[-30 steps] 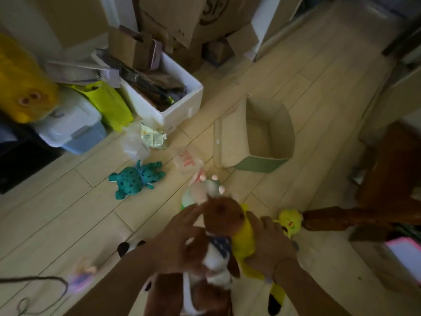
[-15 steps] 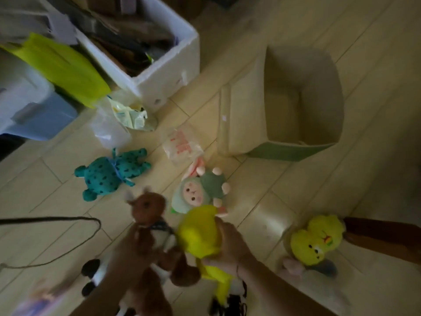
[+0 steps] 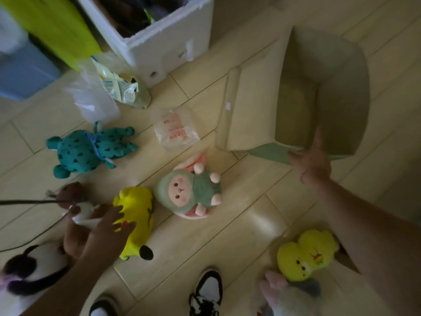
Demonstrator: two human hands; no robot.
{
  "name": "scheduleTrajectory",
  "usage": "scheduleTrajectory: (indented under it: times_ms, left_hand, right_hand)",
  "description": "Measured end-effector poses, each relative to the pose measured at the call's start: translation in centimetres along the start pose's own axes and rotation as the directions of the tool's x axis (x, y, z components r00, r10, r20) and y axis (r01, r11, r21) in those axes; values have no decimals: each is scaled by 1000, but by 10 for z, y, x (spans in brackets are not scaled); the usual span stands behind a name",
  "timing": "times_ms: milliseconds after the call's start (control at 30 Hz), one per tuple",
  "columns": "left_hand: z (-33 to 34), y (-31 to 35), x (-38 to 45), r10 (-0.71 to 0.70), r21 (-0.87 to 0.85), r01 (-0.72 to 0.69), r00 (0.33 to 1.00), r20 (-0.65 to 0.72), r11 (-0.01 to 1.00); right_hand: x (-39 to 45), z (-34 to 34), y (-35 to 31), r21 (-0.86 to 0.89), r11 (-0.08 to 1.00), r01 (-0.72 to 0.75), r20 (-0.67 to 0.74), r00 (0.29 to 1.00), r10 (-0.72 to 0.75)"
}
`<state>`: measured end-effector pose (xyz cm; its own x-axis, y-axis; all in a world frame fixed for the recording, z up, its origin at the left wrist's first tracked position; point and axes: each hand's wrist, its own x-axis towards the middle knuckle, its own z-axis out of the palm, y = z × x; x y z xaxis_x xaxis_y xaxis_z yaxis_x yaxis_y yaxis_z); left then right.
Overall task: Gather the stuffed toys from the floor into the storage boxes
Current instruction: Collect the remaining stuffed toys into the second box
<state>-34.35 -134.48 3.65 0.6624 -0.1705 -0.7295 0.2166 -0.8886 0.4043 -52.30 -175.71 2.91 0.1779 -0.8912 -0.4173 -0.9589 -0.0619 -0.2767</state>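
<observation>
Since the earlier frame, the right hand has let go of the yellow plush and reached to the storage box; the yellow plush and the brown plush now lie on the floor. Fingers of the right hand are extended, the index fingertip laid on the near green rim of the box, which stands open at far right with nothing visible inside. Fingers of the left hand are loosely spread and rest across the yellow plush and the white chest of the brown plush; whether they grip cannot be told. Just right of the yellow plush lies a green-hooded pink-faced doll; far left of it, a teal spotted plush. A yellow-green chick plush lies at near right under the right forearm, and a black-and-white plush at near left. Clear plastic bags lie between the toys and a white foam box. Two shoes show at the near edge.
</observation>
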Motion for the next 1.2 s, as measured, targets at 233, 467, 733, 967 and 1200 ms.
scheduleTrajectory:
  times_ms: [233, 467, 733, 967, 1200]
  left_hand:
    - [58, 64, -6, -26, -97, 36, 995, 96, 995]
    - [157, 145, -37, -73, -160, 207, 799, 597, 965]
    - [207, 101, -22, -223, -103, 291, 877, 427, 951]
    - [170, 71, -40, -175, -104, 228, 912, 370, 968]
    - [118, 23, -92, -127, -141, 209, 888, 442, 968]
  right_hand:
    - [1, 31, 19, -275, 953, 124, 97, 990, -101]
    - [-161, 89, 68, -188, 976, 113, 375, 927, -35]
    - [-219, 64, 146, 781, 436, -448, 103, 780, 617]
    - [-187, 47, 163, 538, 258, -802, 622, 585, 521]
    - [-333, 59, 154, 662, 444, -604, 315, 762, 566]
